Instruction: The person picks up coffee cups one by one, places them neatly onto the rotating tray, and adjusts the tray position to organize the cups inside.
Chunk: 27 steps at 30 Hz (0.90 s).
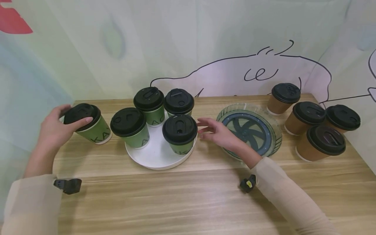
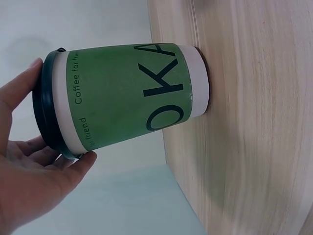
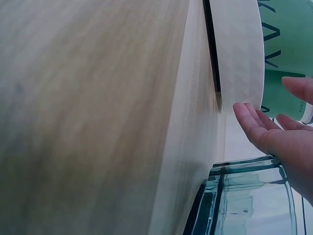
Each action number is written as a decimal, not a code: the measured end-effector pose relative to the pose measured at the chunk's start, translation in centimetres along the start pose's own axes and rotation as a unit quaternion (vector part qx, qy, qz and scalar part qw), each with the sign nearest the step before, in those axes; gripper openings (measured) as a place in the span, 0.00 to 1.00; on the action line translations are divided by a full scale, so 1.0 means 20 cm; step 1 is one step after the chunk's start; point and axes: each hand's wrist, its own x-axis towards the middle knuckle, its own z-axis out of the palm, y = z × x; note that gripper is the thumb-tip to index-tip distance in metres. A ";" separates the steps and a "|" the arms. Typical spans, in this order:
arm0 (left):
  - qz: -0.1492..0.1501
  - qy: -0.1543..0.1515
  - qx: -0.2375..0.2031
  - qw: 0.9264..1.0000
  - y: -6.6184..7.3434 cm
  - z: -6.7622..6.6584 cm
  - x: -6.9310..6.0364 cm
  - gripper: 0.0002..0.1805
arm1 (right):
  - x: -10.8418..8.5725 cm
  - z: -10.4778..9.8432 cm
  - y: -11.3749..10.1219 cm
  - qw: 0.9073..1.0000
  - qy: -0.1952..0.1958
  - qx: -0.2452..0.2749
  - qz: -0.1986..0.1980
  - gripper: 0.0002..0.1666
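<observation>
Left of the white tray (image 1: 155,148), the left hand (image 1: 54,129) had thumb and fingers curled round a lidded green cup (image 1: 98,130)! Four others (image 1: 139,138) stood on the tray. At its right edge, the right hand (image 1: 218,133) had loosely parted fingers, holding nothing! Farther right sat a clear dish (image 1: 277,140), then brown cups (image 1: 308,147).
</observation>
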 end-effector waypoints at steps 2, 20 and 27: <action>-0.001 0.004 -0.002 1.000 0.00 0.00 -0.01 0.50 | 0.00 0.00 0.00 1.000 0.000 0.001 0.000 0.34; 0.002 0.021 -0.011 1.000 0.03 0.02 -0.09 0.50 | 0.00 0.00 0.01 1.000 0.001 0.003 -0.001 0.34; 0.009 0.023 -0.012 1.000 0.05 0.02 -0.13 0.50 | 0.00 0.00 0.01 1.000 0.000 0.005 -0.005 0.34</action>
